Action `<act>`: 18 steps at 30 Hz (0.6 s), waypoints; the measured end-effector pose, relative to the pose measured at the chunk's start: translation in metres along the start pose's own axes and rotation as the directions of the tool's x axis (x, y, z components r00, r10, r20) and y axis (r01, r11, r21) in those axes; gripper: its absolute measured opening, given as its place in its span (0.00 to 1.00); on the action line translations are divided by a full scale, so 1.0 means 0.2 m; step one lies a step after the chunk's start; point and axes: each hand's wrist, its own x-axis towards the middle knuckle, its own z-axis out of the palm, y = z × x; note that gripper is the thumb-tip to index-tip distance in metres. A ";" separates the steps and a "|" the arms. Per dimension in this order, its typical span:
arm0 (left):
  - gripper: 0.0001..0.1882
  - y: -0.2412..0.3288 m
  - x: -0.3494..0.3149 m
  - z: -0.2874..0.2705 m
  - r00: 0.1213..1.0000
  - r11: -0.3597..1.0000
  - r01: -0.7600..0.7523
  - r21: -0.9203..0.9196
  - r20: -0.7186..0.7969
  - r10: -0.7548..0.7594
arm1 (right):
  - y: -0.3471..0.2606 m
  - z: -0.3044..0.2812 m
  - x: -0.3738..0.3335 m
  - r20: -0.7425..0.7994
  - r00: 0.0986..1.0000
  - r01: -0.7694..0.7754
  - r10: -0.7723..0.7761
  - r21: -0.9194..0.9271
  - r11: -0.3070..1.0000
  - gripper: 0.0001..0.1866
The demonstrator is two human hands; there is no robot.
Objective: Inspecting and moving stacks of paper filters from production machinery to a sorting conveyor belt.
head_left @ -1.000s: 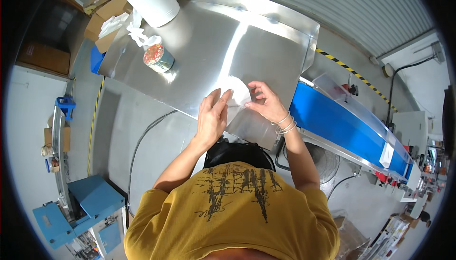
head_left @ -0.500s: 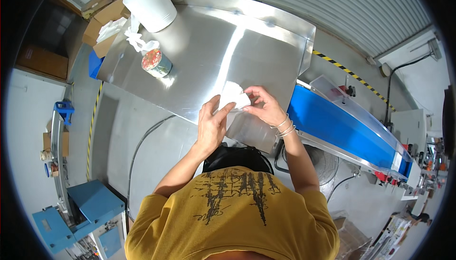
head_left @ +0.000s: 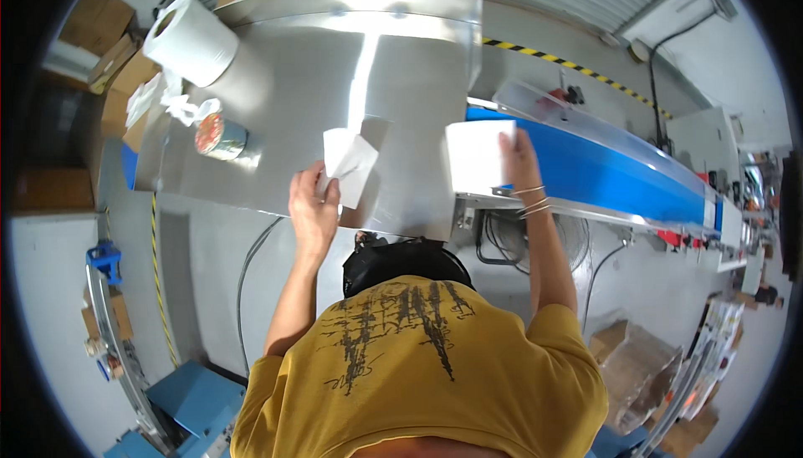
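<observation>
My left hand (head_left: 313, 209) holds a folded piece of white paper (head_left: 350, 165) by its lower left edge, above the front of the steel table (head_left: 288, 81). Out to the right, my right hand (head_left: 520, 163) grips a squarish sheet of white paper (head_left: 477, 155) at its right side. This second sheet is slightly blurred and hangs over the gap between the table and the near end of the blue conveyor belt (head_left: 585, 161). The fingertips of my right hand are partly behind the sheet.
A large white paper roll (head_left: 201, 48) stands at the table's back left, with crumpled paper (head_left: 186, 111) beside it. Nearer is a patterned round tin (head_left: 224, 138). Cardboard boxes (head_left: 125, 94) sit past the left edge. A fan (head_left: 560, 240) is below the conveyor.
My hands have moved apart. Earlier both were together on one white bundle; now each holds a separate piece of paper, the right one carried toward the conveyor. The view has turned rightward.
</observation>
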 end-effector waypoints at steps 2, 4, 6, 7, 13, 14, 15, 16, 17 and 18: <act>0.16 0.01 0.01 0.02 0.999 0.996 -0.037 0.081 0.017 0.035 | 0.09 -0.27 0.04 -0.248 0.964 -0.158 0.096 -0.242 0.957 0.18; 0.15 0.01 0.02 0.05 0.992 0.992 -0.125 0.034 0.024 0.124 | 0.20 -0.56 0.07 -0.375 0.922 -0.261 0.093 -0.428 0.865 0.23; 0.14 0.06 0.02 0.07 0.979 0.979 -0.204 -0.002 0.018 0.204 | 0.28 -0.77 0.05 -0.501 0.865 -0.348 -0.022 -0.631 0.694 0.26; 0.14 0.11 0.03 0.08 0.978 0.983 -0.178 -0.052 0.103 0.183 | 0.28 -0.80 0.04 -0.540 0.829 -0.392 -0.145 -0.747 0.537 0.27; 0.13 0.28 0.04 0.17 0.877 0.963 -0.220 -0.158 0.400 0.266 | -0.31 -0.26 -0.12 0.204 0.918 0.360 -0.341 -0.061 0.931 0.32; 0.12 0.31 0.04 0.19 0.841 0.949 -0.204 -0.239 0.454 0.295 | -0.40 -0.15 -0.13 0.331 0.871 0.356 -0.363 0.085 0.931 0.37; 0.12 0.34 0.04 0.22 0.801 0.932 -0.184 -0.314 0.501 0.327 | -0.43 -0.06 -0.15 0.398 0.827 0.364 -0.397 0.160 0.918 0.38; 0.12 0.33 0.05 0.25 0.794 0.929 -0.191 -0.317 0.507 0.336 | -0.45 0.02 -0.16 0.461 0.772 0.366 -0.438 0.241 0.899 0.39; 0.11 0.31 0.05 0.29 0.780 0.883 -0.012 -0.469 0.548 0.302 | -0.49 0.03 -0.17 0.540 0.769 0.201 -0.342 0.304 0.931 0.39; 0.10 0.30 0.07 0.31 0.757 0.791 0.176 -0.586 0.594 0.273 | -0.51 0.03 -0.19 0.621 0.742 0.026 -0.252 0.349 0.937 0.39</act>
